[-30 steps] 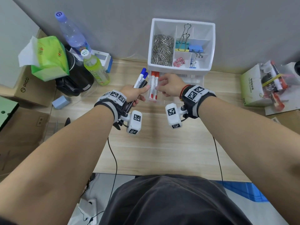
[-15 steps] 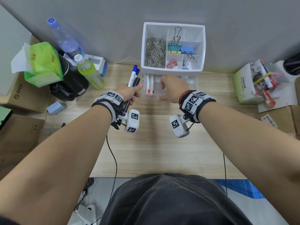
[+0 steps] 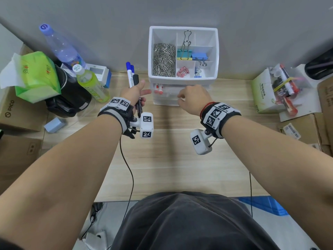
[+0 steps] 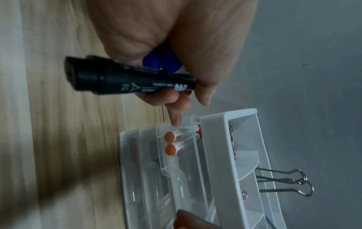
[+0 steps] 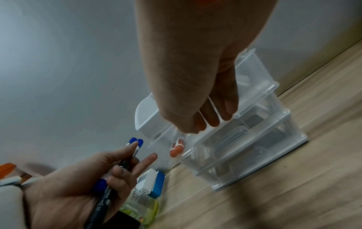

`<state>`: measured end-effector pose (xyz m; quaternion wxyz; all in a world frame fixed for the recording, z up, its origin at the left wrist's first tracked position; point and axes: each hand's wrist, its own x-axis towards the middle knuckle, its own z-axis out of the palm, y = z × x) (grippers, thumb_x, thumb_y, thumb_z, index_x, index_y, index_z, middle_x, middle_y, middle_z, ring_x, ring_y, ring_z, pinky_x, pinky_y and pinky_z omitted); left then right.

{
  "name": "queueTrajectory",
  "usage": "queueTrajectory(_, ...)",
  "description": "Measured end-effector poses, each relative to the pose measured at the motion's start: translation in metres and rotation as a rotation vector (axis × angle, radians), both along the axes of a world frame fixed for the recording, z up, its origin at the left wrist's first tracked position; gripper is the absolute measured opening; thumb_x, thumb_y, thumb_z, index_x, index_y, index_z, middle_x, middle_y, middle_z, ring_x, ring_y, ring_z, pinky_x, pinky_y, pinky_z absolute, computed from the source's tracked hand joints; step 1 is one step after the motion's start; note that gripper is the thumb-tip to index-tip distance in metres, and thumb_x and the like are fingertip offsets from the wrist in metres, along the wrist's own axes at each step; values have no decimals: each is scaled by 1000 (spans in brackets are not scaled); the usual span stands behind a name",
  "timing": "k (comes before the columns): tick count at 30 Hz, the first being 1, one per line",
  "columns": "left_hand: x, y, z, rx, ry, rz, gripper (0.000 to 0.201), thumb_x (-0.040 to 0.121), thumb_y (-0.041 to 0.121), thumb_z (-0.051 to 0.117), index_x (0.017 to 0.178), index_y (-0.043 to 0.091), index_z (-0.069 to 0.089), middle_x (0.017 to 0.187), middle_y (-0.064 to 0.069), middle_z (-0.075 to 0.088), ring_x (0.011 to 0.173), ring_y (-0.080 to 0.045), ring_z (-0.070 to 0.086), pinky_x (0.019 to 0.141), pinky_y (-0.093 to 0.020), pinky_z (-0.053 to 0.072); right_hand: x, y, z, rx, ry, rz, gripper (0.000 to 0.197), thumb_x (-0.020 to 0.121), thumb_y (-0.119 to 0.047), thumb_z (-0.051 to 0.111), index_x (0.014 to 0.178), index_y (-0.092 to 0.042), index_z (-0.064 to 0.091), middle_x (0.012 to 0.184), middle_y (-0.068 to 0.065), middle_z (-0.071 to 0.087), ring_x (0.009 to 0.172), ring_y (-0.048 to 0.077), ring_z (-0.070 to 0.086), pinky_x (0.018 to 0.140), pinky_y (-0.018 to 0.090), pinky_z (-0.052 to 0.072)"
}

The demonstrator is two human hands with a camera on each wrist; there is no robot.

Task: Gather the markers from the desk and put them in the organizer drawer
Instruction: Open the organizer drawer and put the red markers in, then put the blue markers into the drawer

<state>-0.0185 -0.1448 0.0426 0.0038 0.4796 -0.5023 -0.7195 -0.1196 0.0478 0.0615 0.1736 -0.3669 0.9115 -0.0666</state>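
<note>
L hand (image 3: pixel 134 92) clamps blue markers (image 3: pixel 129 73) + black marker (image 4: pixel 129 82), forefinger extended. R hand (image 3: pixel 191 98) fingers curl on top drawer (image 5: pixel 254 99) rim; two red markers (image 4: pixel 177 141) inside. Risk: drawer closes w/ three markers unstowed.

The clear plastic top drawer (image 3: pixel 168 91) stands only slightly open beneath the white compartmented tray (image 3: pixel 183 51); two red-capped markers (image 3: pixel 158 88) fill its left corner, and the right hand (image 3: pixel 191 99) covers its front.

Two red markers (image 4: pixel 177 142), perhaps three in-hand markers (image 3: pixel 133 78)
</note>
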Motion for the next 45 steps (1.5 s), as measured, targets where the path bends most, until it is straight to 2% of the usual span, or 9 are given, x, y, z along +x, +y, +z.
queueTrajectory(3, -4, -1, 4, -27, 31, 20, 25, 98, 35, 56, 113, 16, 50, 96, -3, 72, 35, -4, 43, 39, -17, 38, -1, -3, -3, -13, -56, -25, 44, 86, -31, 51, 126, -22, 67, 120, 10, 71, 112, 33, 63, 95, 43, 53)
queueTrajectory(9, -10, -5, 6, -42, 86, 78, 23, 94, 33, 63, 102, 13, 55, 102, -6, 75, 36, -7, 45, 38, -20, 40, -7, -5, -12, -30, -96, -48, 49, 87, -24, 56, 135, -19, 59, 129, 11, 66, 120, 33, 60, 100, 40, 49)
queueTrajectory(16, -16, -4, 0, -246, -1, -55, 24, 76, -2, 75, 84, 8, 55, 69, -7, 59, 37, -8, 47, 38, -20, 40, -12, -9, -18, -65, -132, -82, 44, 86, -24, 56, 130, -18, 56, 124, 9, 67, 115, 31, 61, 95, 40, 51)
queueTrajectory(24, -28, -10, -9, -312, -37, -115, 29, 78, 15, 80, 80, 14, 51, 63, -2, 58, 41, -10, 49, 40, -22, 42, -19, -6, -31, -24, -204, -45, 32, 88, -18, 57, 118, -13, 66, 114, 8, 71, 109, 29, 63, 87, 30, 48)
queueTrajectory(27, -22, -9, -15, -296, -51, -106, 31, 80, 20, 80, 82, 14, 49, 63, 0, 56, 41, -9, 50, 40, -22, 43, -19, -4, -34, 3, -339, -131, 26, 90, -18, 59, 112, -12, 72, 113, 9, 72, 106, 26, 64, 85, 27, 47)
queueTrajectory(31, -3, -1, -29, -192, -127, -94, 23, 89, 19, 71, 78, 14, 51, 72, -2, 56, 34, -3, 47, 36, -18, 39, -12, -1, -50, -68, -765, -439, 45, 89, -19, 65, 131, -7, 55, 113, 20, 69, 96, 28, 71, 88, 42, 59)
queueTrajectory(36, 21, 13, -41, -102, -213, -129, 28, 95, 24, 64, 77, 14, 45, 64, 0, 44, 39, -7, 44, 36, -16, 36, -5, -5, -62, -411, -1095, -811, 59, 92, -4, 63, 144, -4, 36, 104, 13, 64, 86, 29, 67, 75, 39, 61)
queueTrajectory(40, 37, 19, -53, -104, -209, -124, 25, 96, 25, 63, 81, 11, 48, 68, -3, 48, 44, -11, 49, 38, -19, 41, -2, -14, -70, -676, -1298, -1052, 20, 89, 2, 63, 107, -2, 55, 78, 15, 69, 80, 31, 64, 86, 47, 53)
queueTrajectory(45, 46, 22, -58, -129, -191, -137, 27, 95, 29, 63, 80, 12, 48, 67, -2, 48, 44, -11, 45, 40, -21, 40, 2, -18, -71, -752, -1462, -1130, 10, 91, -8, 63, 91, -9, 53, 62, 5, 68, 70, 19, 57, 68, 28, 46)
